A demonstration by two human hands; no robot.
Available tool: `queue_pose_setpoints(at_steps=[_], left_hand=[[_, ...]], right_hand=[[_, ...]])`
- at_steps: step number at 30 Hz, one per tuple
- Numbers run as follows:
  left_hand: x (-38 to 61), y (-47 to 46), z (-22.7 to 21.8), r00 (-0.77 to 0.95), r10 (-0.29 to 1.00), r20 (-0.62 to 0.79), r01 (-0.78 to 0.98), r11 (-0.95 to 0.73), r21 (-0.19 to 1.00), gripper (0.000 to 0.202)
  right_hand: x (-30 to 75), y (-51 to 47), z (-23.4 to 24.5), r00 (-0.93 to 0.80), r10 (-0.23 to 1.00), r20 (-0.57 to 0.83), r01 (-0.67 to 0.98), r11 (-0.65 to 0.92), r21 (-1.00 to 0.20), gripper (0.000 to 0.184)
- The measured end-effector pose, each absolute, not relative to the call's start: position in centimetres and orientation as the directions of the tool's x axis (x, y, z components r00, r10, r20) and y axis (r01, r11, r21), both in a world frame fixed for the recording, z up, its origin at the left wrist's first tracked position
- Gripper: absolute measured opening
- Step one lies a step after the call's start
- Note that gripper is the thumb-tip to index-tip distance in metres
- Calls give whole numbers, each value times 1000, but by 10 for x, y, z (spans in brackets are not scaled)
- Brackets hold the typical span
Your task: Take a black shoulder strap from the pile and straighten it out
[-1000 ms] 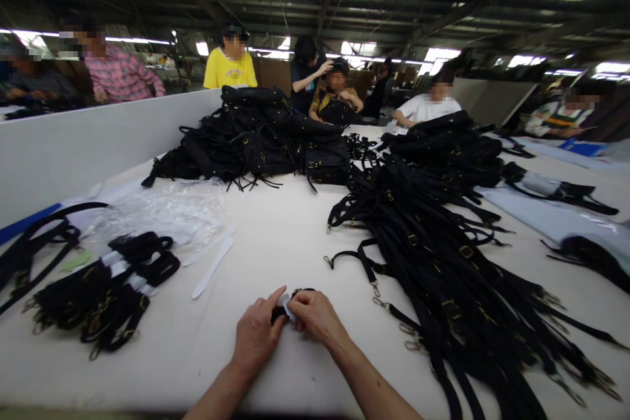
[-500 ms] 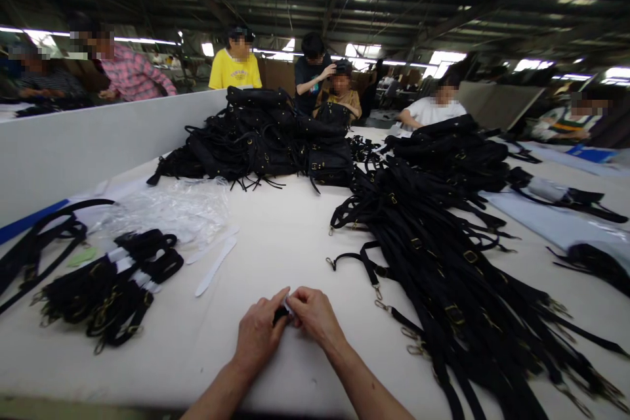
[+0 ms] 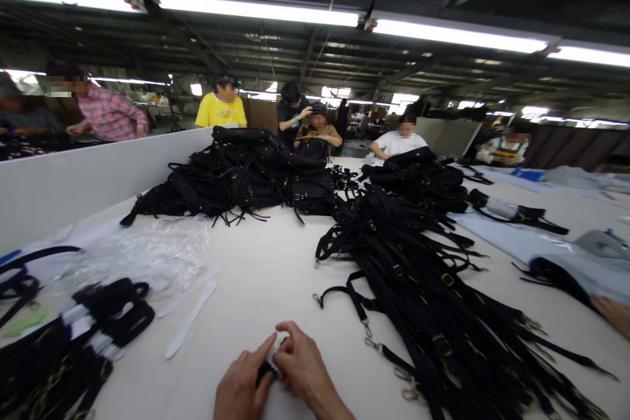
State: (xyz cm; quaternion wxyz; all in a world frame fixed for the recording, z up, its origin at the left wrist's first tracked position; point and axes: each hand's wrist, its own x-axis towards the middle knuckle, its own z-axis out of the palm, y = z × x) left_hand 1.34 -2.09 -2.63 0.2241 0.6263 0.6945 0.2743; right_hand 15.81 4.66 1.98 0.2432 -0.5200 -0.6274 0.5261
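Observation:
My left hand (image 3: 246,377) is closed around a small black piece (image 3: 264,371), mostly hidden in its grip, low in the middle of the view. Against it, my right hand (image 3: 306,367) has its fingers bent in a pinch, the index finger arched. Something small and whitish (image 3: 279,342) shows between the fingertips of both hands; its kind is too small to make out. To the right lies a long heap of black straps (image 3: 418,289) with brass buckles and snap hooks. Bundled black straps (image 3: 115,308) with white paper bands lie to the left.
Black bags (image 3: 246,174) are piled at the table's far side, beside a low grey partition (image 3: 98,177). Clear plastic bags (image 3: 142,252) and a white paper strip (image 3: 191,318) lie left. Another person's hand (image 3: 613,315) reaches in at the right edge. Several people work beyond.
The view has tilted upward and shifted, so overhead lights appear and the hands sit lower. Another person's hand has come in at the right. My right index finger has lifted and arched.

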Motion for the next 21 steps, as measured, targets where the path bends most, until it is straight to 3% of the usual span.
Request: queue_pose_setpoints(at_steps=[3, 8, 16, 21], left_hand=[[13, -21, -33, -109, 992, 69, 740, 34, 672, 50], [14, -22, -39, -112, 987, 114, 738, 6, 674, 49], [14, -19, -27, -135, 989, 52, 748, 68, 660, 65], [15, -19, -15, -130, 991, 10, 720, 88, 688, 70]], right_hand=[[157, 47, 17, -348, 908, -234, 382, -91, -920, 67], [157, 51, 17, -414, 872, -259, 353, -109, -929, 66], [156, 63, 25, -502, 760, -413, 360, -251, -899, 26], [152, 62, 38, -440, 797, -414, 520, -149, -841, 17]])
